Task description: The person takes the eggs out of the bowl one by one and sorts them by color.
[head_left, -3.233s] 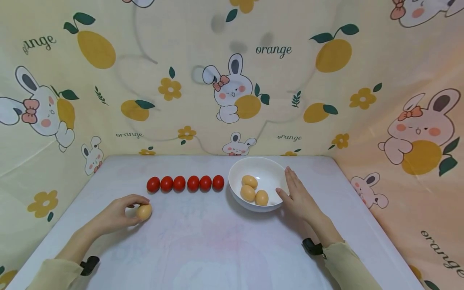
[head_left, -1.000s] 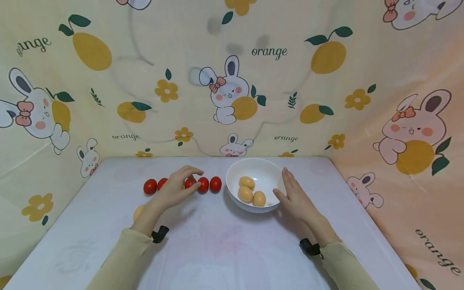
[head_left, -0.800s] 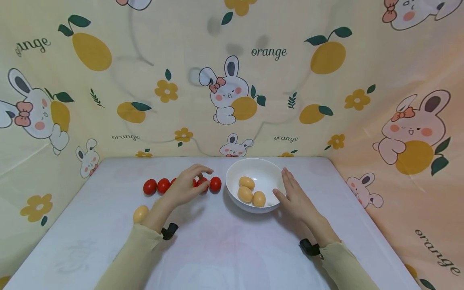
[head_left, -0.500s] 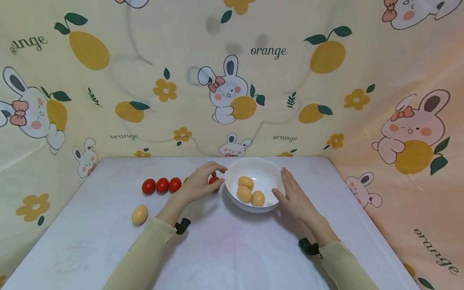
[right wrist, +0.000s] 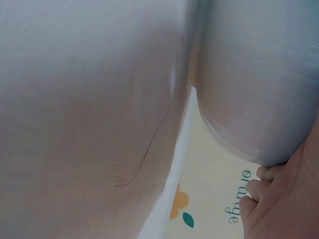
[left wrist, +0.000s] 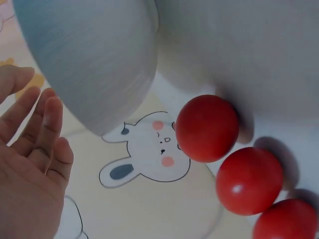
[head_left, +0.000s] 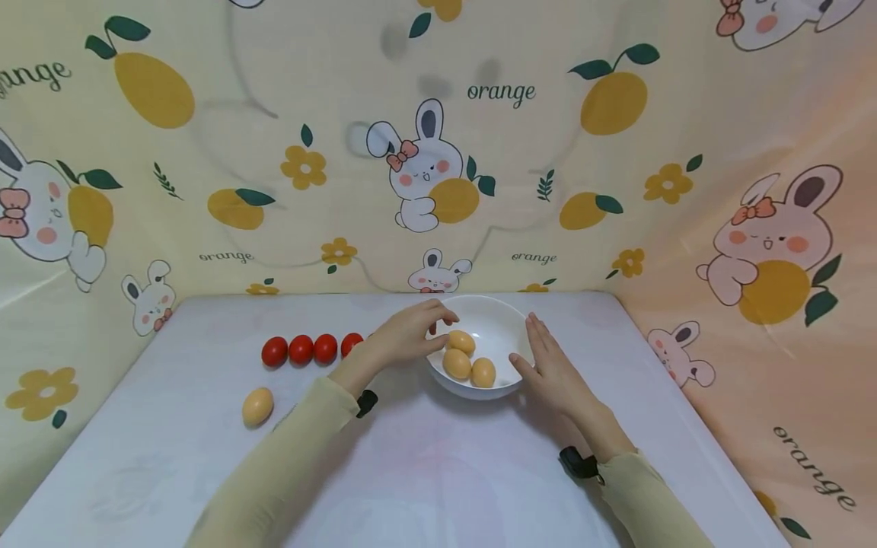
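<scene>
A white bowl stands right of the table's middle, with three beige eggs inside. My left hand is over the bowl's left rim, thumb and fingers apart and loosely bent, holding nothing. In the left wrist view the left hand shows beside the bowl's wall. My right hand rests against the bowl's right side with straight fingers. Another beige egg lies on the table at the left. Behind it, glossy red egg-shaped things form a row, partly hidden by my left arm.
The white tabletop reaches back to a patterned cloth wall, and similar cloth rises on both sides. Three of the red egg-shaped things sit close to the bowl in the left wrist view.
My left hand has let go of the beige egg on the left of the table and moved right, past the red row, to the bowl. My right hand stays at the bowl.
</scene>
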The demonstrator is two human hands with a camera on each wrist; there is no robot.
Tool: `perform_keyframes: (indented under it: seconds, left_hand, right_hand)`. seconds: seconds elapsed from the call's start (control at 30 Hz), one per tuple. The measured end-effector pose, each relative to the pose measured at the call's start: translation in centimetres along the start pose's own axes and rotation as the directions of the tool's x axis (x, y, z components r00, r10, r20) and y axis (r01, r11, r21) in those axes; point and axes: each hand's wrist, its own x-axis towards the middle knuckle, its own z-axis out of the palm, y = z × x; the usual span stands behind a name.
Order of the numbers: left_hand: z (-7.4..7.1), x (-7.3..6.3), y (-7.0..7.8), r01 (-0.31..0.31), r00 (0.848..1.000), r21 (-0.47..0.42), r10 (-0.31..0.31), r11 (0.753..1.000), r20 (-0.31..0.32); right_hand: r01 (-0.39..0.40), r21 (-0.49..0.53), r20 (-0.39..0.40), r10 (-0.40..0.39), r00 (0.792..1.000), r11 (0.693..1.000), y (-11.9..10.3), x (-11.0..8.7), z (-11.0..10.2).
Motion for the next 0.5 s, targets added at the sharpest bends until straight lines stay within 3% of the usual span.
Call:
perform_keyframes:
  seconds: [0.23, 0.5]
  left_hand:
    - [0.7, 2.3, -0.2, -0.037, 0.993, 0.066, 0.03, 0.997, 0.114]
    - [1.7, 4.0, -0.3, -0.017, 0.986, 0.11, -0.001, 0.994, 0.164]
  right_hand:
    - [-0.004, -0.007, 0.001, 0.004, 1.0, 1.0, -0.1, 0.0, 0.1]
    - [0.003, -0.015, -0.009, -0.003, 1.0, 1.0, -0.1, -0.1, 0.0]
